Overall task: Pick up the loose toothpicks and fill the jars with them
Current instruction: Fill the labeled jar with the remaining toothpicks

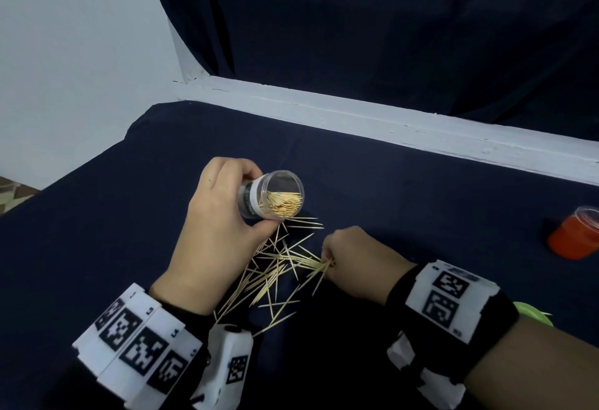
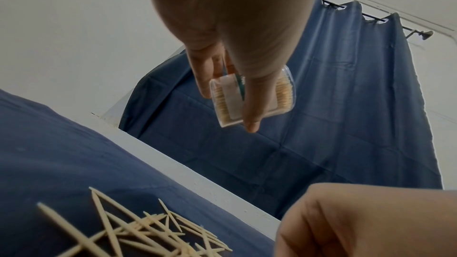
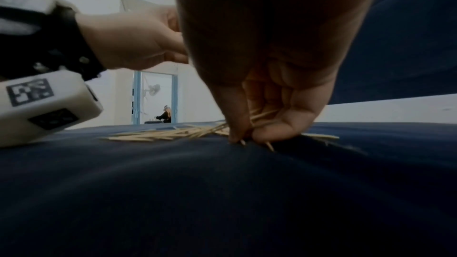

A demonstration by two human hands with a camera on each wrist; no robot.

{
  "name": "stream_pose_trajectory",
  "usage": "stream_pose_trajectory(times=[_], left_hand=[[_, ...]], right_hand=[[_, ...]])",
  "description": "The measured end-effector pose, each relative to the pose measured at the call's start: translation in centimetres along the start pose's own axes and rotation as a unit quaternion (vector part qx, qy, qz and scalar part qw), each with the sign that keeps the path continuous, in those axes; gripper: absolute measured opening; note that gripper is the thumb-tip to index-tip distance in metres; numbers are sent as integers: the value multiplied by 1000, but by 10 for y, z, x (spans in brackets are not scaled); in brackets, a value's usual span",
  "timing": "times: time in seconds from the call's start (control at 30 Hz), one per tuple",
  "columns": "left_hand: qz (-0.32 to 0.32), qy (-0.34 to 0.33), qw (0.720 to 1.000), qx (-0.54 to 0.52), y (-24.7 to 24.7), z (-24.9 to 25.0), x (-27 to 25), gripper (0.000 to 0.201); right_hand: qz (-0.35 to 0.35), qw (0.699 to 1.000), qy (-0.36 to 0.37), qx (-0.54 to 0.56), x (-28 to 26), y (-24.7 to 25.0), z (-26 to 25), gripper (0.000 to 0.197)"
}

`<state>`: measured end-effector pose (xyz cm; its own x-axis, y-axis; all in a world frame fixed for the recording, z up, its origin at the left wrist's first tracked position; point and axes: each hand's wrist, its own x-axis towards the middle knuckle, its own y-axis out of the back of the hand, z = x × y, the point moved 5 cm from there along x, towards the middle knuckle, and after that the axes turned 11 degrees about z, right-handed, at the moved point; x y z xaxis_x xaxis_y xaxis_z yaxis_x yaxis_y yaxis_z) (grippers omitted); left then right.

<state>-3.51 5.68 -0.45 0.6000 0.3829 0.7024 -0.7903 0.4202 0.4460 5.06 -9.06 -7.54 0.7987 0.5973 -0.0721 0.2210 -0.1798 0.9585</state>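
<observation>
Toothpicks (image 1: 275, 275) lie scattered on the dark cloth (image 1: 162, 166), long axes mixed, mostly fanning down-left in the head view. Right hand (image 1: 353, 263) sits at the pile's right edge, fingertips (image 3: 237, 134) pinching a small bunch, ends poking out beneath. Left hand (image 1: 214, 225) grips the clear jar (image 1: 272, 194) just beyond the pile, raised and tilted, mouth toward the right hand. Partly filled already.
</observation>
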Motion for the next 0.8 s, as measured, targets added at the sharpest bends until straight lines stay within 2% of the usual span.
stream_pose_trajectory(times=[0.1, 0.17, 0.27, 0.33, 0.43, 0.53, 0.63, 0.73, 0.8], left_hand=[[13, 18, 1000, 15, 5, -8, 1, 52], [20, 38, 999, 26, 10, -15, 1, 52], [22, 69, 997, 38, 17, -25, 0, 52], [17, 85, 995, 46, 21, -30, -1, 52], [14, 88, 995, 51, 24, -33, -1, 53], [15, 85, 995, 50, 26, -35, -1, 52], [14, 83, 995, 50, 27, -37, -1, 51], [16, 84, 995, 54, 27, -38, 0, 51], [16, 82, 995, 56, 27, -37, 1, 50]], right_hand=[[19, 1000, 15, 15, 15, 6, -7, 14], [8, 999, 14, 37, 25, 12, -8, 19], [1, 996, 25, 81, 43, 26, -11, 38], [9, 997, 33, 72, 56, 32, -16, 50], [-43, 994, 99, -3, 70, 20, -35, 64], [-106, 975, 183, -61, 71, 0, -52, 74], [-112, 968, 218, -46, 60, -4, -54, 68], [-113, 957, 262, -55, 47, -5, -46, 53], [-110, 957, 266, -40, 40, 1, -36, 46]])
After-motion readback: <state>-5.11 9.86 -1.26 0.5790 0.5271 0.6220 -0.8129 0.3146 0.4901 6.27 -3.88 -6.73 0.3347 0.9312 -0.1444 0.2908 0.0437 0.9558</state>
